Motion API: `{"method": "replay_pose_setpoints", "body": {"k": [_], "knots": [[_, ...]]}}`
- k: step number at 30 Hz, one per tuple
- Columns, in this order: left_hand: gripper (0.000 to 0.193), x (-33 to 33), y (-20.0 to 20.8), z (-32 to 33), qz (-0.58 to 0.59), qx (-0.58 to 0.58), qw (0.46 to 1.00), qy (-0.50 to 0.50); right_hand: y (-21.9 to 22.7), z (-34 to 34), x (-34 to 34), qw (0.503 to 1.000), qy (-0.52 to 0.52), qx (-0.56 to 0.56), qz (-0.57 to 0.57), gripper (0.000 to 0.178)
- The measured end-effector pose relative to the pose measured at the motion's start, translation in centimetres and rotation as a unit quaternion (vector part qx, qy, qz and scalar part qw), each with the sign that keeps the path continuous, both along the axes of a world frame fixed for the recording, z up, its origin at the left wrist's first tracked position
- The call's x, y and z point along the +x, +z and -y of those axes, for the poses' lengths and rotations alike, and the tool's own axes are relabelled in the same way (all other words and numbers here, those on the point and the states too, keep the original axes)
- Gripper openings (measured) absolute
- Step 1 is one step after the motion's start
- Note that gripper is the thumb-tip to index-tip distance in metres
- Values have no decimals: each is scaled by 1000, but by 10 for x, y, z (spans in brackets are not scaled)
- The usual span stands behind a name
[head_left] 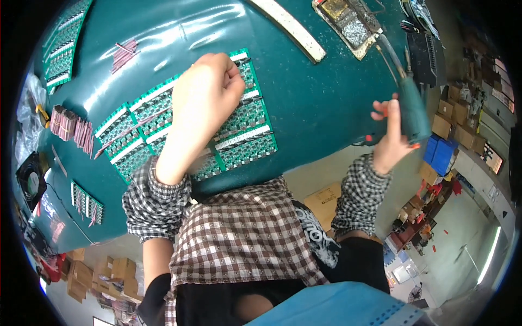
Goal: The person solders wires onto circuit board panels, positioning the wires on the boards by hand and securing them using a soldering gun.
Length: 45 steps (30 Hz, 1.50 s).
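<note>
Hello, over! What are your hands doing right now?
Left hand pinched shut on the green circuit board panel. Right hand grips the soldering iron, lifted off the table. Nothing between.

You work on a glossy, smooth teal tabletop (304,103); the green circuit boards (239,136) look matt, your checked sleeves (152,201) soft cloth, the soldering iron (410,106) smooth plastic.

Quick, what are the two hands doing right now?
Left hand: closed, pressed on the green circuit boards.
Right hand: closed, holding a teal soldering iron.

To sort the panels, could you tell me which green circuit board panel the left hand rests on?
The large central panel, under the left hand; the others lie untouched along the table's left edge.
</note>
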<state>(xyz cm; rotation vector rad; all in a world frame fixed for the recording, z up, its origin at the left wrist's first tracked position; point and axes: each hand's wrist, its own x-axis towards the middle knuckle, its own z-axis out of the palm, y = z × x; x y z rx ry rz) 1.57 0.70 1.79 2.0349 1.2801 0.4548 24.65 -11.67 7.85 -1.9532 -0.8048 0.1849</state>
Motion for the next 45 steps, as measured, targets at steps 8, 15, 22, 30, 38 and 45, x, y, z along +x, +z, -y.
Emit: {"method": "replay_pose_setpoints", "body": {"k": [8, 15, 22, 30, 38, 45], "knots": [[7, -2, -4, -1, 4, -5, 1000, 5, 0, 29, -5, 956, 28, 93, -276, 30], [9, -5, -10, 1, 9, 42, 999, -8, -5, 38, -17, 834, 115, 133, -523, 39], [8, -2, -15, 3, 15, 71, 997, 15, -6, 39, -27, 790, 142, 107, -587, 42], [8, -3, -23, 8, 16, 99, 994, 33, -4, 39, -54, 922, 139, -53, -357, 41], [9, -3, -22, 9, 45, 98, 993, 39, -6, 41, -63, 927, 177, -89, -319, 41], [10, -1, -22, 9, 44, 101, 993, 40, -2, 37, -69, 922, 182, -127, -317, 40]]}}
